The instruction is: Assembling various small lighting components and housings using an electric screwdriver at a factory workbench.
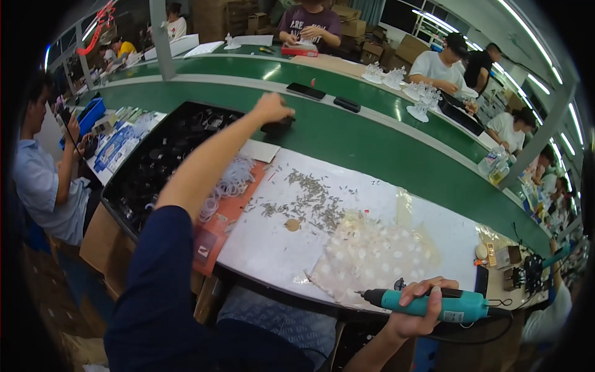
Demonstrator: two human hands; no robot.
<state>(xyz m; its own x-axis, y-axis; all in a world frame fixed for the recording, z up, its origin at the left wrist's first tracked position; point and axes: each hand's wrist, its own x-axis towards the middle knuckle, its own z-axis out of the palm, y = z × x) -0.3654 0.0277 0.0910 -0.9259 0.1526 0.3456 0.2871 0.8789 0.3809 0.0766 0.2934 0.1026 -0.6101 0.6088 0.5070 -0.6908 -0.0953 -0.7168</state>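
My left hand (271,106) is stretched far out over the bench (260,242), fingers curled down on a small black part (277,126) that sits at the near edge of the green conveyor belt (372,146); I cannot tell whether the fingers actually clamp it or only rest on it. My right hand (421,305) is wrapped tight around a teal electric screwdriver (434,304), held level just off the near edge of the bench, its bit pointing toward my left.

Taking the white sheet on the bench as the reference: a scatter of small screws (307,201) lies across its middle, with a small brown disc (292,224) just beside them on the near side. A clear plastic bag (365,254) lies on its near right part, just beyond the screwdriver. To its left lies a heap of clear rings (226,183) on an orange mat (217,226), and further left a black tray (158,161) of dark parts. Beyond the sheet, on the belt, lie two dark flat devices (306,91), well apart from my left hand
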